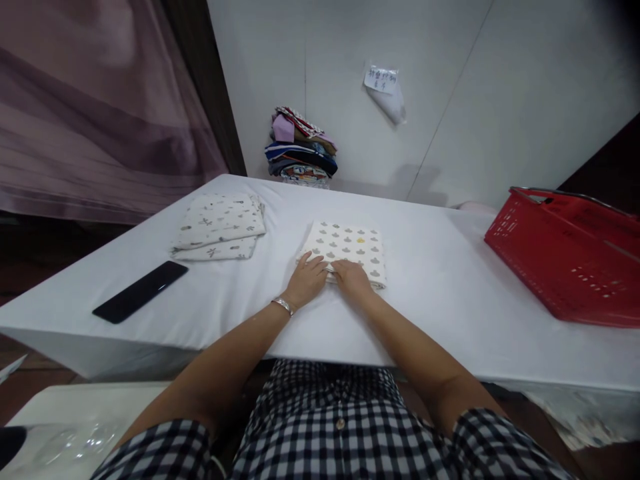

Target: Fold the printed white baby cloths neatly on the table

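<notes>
A folded white cloth (349, 241) with rows of grey cloud-like shapes and a yellow one lies flat at the middle of the table. My left hand (306, 279) is closed on its near edge, left of the middle, with a silver bracelet at the wrist. Close beside it, my right hand (352, 279) grips the same edge with bent fingers. The thumbs and the undersides of the fingers are mostly hidden. To the left rests another folded white cloth (220, 223) with grey plant-like prints, its layers slightly offset.
A black phone-like slab (140, 292) lies near the left front of the white-covered table (440, 300). On the right stands a red plastic basket (565, 260). Behind the table's far edge is a stack of folded clothes (301, 150) by the wall, which bears a paper note (383, 80).
</notes>
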Demonstrator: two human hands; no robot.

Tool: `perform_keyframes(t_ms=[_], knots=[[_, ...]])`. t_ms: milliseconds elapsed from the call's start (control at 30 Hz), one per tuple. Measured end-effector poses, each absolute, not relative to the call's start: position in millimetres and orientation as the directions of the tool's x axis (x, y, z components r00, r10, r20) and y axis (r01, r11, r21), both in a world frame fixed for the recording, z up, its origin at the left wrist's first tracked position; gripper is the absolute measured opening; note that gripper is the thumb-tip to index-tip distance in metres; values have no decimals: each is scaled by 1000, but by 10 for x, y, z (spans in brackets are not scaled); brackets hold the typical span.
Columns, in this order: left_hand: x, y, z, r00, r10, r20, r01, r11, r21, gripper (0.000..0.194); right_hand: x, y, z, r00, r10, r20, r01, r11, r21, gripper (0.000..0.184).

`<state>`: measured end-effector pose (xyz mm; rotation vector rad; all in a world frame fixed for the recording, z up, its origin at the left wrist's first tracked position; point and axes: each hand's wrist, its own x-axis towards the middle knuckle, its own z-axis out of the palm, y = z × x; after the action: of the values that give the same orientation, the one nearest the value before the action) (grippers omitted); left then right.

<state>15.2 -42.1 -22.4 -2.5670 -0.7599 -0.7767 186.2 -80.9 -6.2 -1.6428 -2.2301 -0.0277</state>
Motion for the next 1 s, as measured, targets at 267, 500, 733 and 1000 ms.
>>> perform_keyframes(t_ms=[267,500,733,1000], knots=[[161,-449,-234,711,394,583,576,-802,-160,20,2207,-1044,-167,-266,909,321,948,307,-84,34],[159,-455,-234,701,419,577,588,-797,-137,20,2229,-1038,-242,-277,918,284,954,298,-34,38],[180,-458,-220,692,463,554,621,-773,-129,27,2316,-1055,-135,-280,919,277,943,317,-97,39],[174,-467,-157,712,478,515,561,-828,-8,37,2791,-1241,-313,-129,876,465,910,291,-296,37]])
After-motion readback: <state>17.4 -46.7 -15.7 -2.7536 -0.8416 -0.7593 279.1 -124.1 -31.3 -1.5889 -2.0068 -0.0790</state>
